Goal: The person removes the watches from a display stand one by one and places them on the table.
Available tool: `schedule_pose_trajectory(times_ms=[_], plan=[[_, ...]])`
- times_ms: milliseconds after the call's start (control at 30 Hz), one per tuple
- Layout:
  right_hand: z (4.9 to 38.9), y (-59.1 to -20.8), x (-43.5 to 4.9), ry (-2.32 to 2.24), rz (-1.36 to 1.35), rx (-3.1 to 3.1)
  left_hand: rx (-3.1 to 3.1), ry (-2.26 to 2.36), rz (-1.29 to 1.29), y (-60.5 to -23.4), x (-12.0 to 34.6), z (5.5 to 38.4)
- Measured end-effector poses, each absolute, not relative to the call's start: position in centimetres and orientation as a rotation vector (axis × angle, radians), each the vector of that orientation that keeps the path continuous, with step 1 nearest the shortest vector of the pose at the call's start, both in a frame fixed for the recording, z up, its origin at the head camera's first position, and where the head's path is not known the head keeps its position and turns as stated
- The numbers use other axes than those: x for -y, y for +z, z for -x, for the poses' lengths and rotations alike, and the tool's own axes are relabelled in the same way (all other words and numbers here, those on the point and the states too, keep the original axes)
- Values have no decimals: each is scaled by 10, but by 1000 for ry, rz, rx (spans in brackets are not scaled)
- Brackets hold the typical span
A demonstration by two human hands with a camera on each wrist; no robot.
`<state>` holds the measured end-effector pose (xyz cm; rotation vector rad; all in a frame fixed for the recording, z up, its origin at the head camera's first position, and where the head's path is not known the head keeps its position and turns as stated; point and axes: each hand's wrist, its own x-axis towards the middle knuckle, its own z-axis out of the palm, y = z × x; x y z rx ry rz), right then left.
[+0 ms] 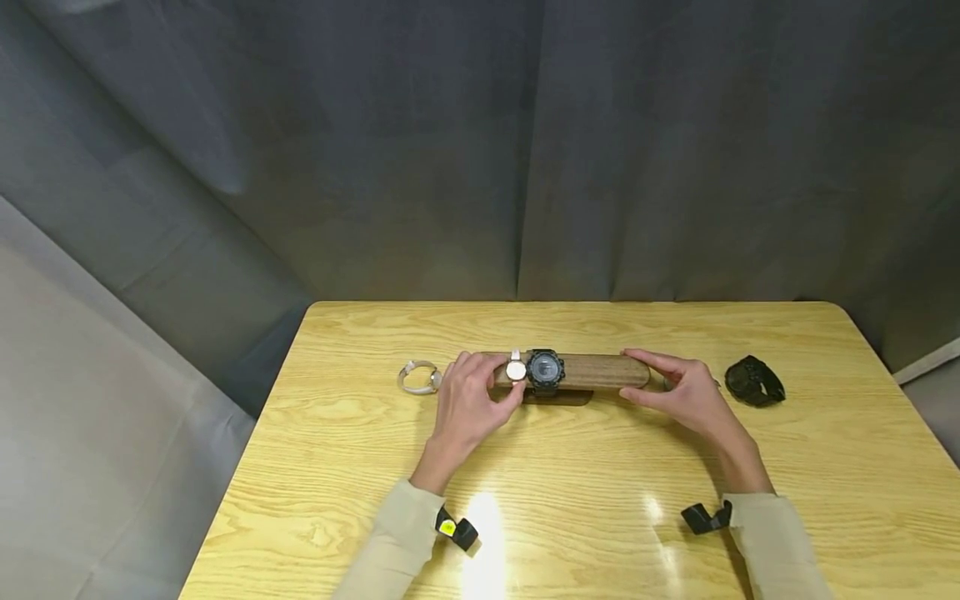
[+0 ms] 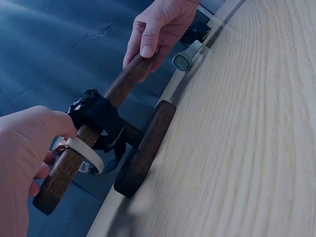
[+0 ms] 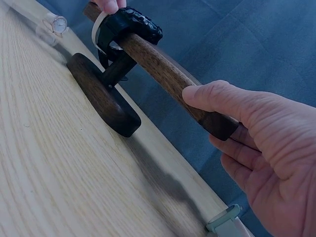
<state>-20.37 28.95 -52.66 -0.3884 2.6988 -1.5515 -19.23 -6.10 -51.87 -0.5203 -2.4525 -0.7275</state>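
A dark wooden watch stand [image 1: 592, 372], a T-shaped bar on a flat foot [image 2: 148, 148], stands on the table. Round its bar hang a chunky black watch [image 1: 545, 367] and, to the left of it, a small white-strapped watch [image 1: 516, 369]. My left hand [image 1: 471, 398] pinches the white-strapped watch between thumb and fingers at the bar's left part. At the right end, my right hand [image 3: 266, 143] grips the bar, thumb on the near side and fingers on the far side. The white watch's dial is hidden in the left wrist view.
On the wooden table [image 1: 570, 500] a pale watch [image 1: 418, 377] lies left of the stand. A light green square watch [image 2: 182, 61] lies behind my right hand, and a black watch [image 1: 753, 382] farther right. A dark curtain [image 1: 450, 167] hangs behind the table.
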Motion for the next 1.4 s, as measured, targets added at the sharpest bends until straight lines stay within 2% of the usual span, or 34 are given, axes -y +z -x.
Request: schedule_pose_trajectory(times_ms=[833, 1400], plan=[[202, -524, -288, -1561, 372, -2664, 2427, -649, 421, -517, 51, 194], [204, -526, -290, -1520, 422, -2695, 2403, -722, 390, -517, 62, 196]])
